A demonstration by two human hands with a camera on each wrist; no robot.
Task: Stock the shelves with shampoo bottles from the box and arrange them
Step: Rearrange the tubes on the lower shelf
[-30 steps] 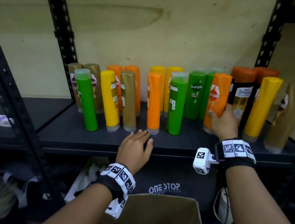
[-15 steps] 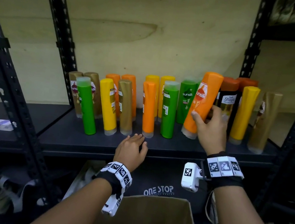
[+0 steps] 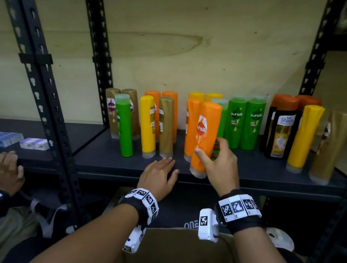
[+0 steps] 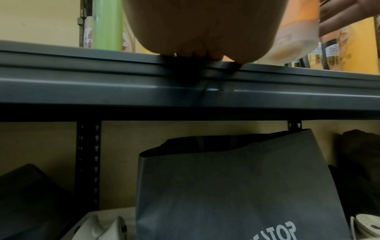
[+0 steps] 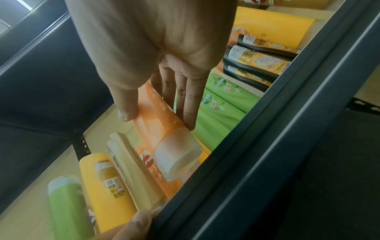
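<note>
Most bottles already stand on the shelf (image 3: 251, 175); her right hand (image 3: 219, 166) grips an orange bottle (image 3: 205, 136), left hand (image 3: 158, 177) flat, fingers relaxed.

The head view looks forward and down at the shelf (image 3: 251, 175). Both wrist views look up from below its near edge, sharing the orange bottle (image 3: 206, 136) with it.

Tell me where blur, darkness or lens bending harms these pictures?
Head view: sharp, though the black metal shelf posts lean from the wide lens. Left wrist view: dim and soft, the left hand a close blur. Right wrist view: the green plastic shampoo bottle at lower left smears; the right hand looks pale.
</note>
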